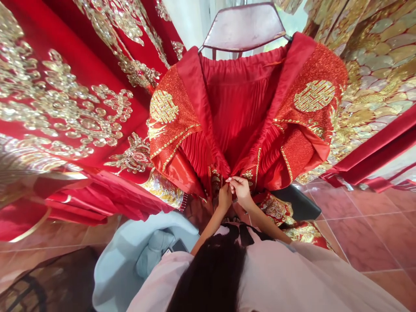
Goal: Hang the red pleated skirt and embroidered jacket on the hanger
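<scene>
A red garment (pixel 247 99) with gold embroidered medallions and gold-beaded trim hangs in front of me on a dark-edged hanger (pixel 245 28). Its two collar edges run down into a V and meet at the waist. There my left hand (pixel 225 195) and my right hand (pixel 239 187) come together, fingers closed in a pinch on the garment's front edges. Both thumbs and forefingers are at the bottom of the V. Whatever small fastening may lie between the fingertips is too small to make out.
Red cloth with gold sequins (pixel 65 104) hangs at the left, gold-scaled cloth (pixel 377 78) at the right. Below left stands a pale blue chair (pixel 113 260) with a cushion (pixel 152 251) and a phone (pixel 178 246). A black seat (pixel 303 203) lies behind the garment, above red floor tiles (pixel 367 234).
</scene>
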Tool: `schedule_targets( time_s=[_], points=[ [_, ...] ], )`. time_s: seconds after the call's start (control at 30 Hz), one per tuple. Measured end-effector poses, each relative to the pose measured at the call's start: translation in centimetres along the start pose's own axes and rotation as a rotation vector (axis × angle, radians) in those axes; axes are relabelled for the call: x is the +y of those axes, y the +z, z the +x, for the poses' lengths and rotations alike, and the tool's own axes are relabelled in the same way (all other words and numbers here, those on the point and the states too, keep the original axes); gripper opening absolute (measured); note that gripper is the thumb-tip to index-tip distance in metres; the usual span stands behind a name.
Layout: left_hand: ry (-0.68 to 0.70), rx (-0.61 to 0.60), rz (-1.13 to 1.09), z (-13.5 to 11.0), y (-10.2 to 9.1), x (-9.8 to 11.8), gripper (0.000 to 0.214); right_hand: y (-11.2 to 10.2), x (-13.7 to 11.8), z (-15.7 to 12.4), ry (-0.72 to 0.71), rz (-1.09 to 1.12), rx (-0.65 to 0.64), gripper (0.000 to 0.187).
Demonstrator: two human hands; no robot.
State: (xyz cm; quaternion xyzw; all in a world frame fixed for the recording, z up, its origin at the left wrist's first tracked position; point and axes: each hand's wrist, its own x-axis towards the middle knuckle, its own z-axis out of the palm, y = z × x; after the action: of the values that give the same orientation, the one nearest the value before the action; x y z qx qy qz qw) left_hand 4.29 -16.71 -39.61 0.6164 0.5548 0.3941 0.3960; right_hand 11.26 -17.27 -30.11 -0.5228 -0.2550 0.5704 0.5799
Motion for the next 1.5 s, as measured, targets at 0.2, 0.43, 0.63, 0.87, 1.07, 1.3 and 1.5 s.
schedule_targets(
  time_s=[0.2,0.43,0.63,0.87,1.07,1.3,1.5],
  points=[
    [0.038,0.16,0.153,0.5,-1.0,0.8,0.019,-0.5,-0.1,0.1,0.013,0.024,-0.014,0.031],
    [0.304,0.199,0.413,2.5,-0.8,1.3,0.014,-0.5,0.1,0.2,0.035,0.046,-0.031,0.037],
    [0.338,0.175,0.383,3.0,1.0,0.8,0.019,0.0,-1.0,0.9,0.02,0.073,0.033,0.034],
    [0.366,0.217,0.359,2.9,0.9,0.8,0.023,1.3,-2.8,0.6,-0.021,0.086,0.019,0.029],
    [0.404,0.21,0.323,2.9,0.9,1.5,0.021,1.5,-5.9,-0.3,-0.276,-0.037,-0.039,0.03],
    [0.4,0.33,0.318,3.4,-0.9,4.0,0.013,1.3,-5.5,-0.1,-0.256,-0.06,-0.073,0.036],
    [0.478,0.337,0.444,5.9,-1.3,5.1,0.019,1.9,-4.5,0.1,-0.268,-0.032,-0.046,0.038]
  ],
)
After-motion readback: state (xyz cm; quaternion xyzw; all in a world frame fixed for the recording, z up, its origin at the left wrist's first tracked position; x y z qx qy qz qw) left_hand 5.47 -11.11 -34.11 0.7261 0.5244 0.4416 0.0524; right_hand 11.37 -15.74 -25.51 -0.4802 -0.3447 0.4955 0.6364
